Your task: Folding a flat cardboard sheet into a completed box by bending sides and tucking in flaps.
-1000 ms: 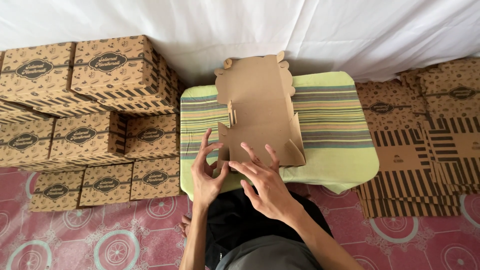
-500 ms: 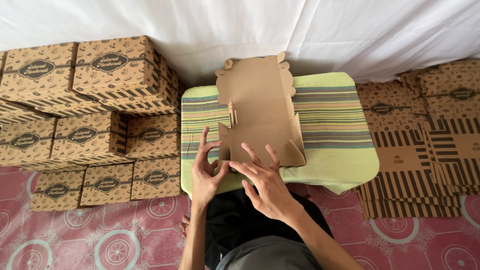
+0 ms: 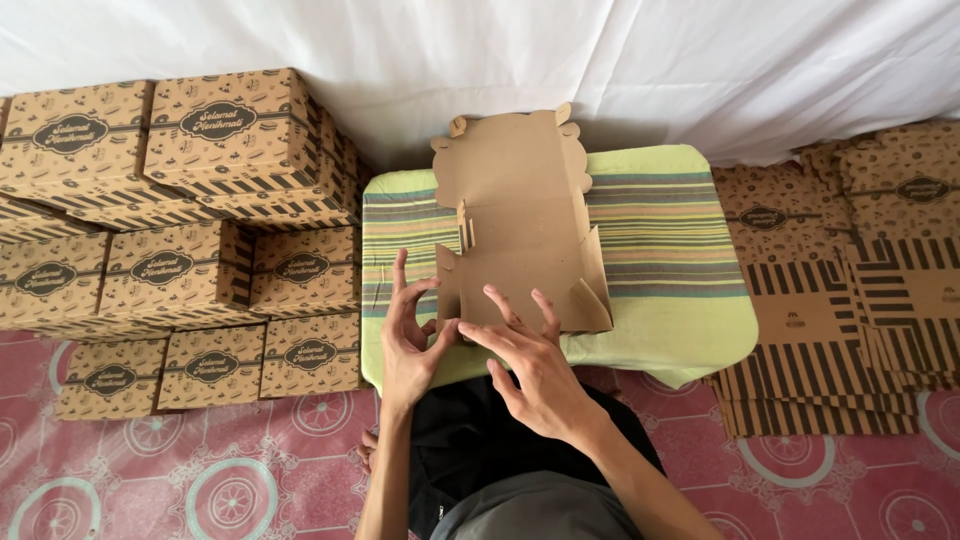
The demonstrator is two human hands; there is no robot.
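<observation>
box half up, near wall going into place

you're sitting low, dark trousers at the bottom of the view, and both hands are working the near edge of the cardboard box blank. your left hand is spread, fingers pointing up, thumb pinching the near left corner where the side flap is meeting the front panel. your right hand is lying open and flat, fingertips pressing the near panel down; it's pressing rather than gripping.

by the look of it, you're about midway on this one: the two side walls are standing upright, the right corner flap is leaning in, but the near wall isn't locked and the far lid panel with its scalloped tabs is lying flat, not closed.

the blank is sitting on the striped green cushion, near its middle, overhanging the far edge a little.

to your left, the finished boxes are stacking in rows: brown, rectangular, striped bands along the sides, a dark oval label on each face. to your right, the flat blanks are waiting in a fanned pile, same brown print with bold dark stripes and oval marks, lying on the pink patterned floor. behind everything, a white cloth is hanging.
</observation>
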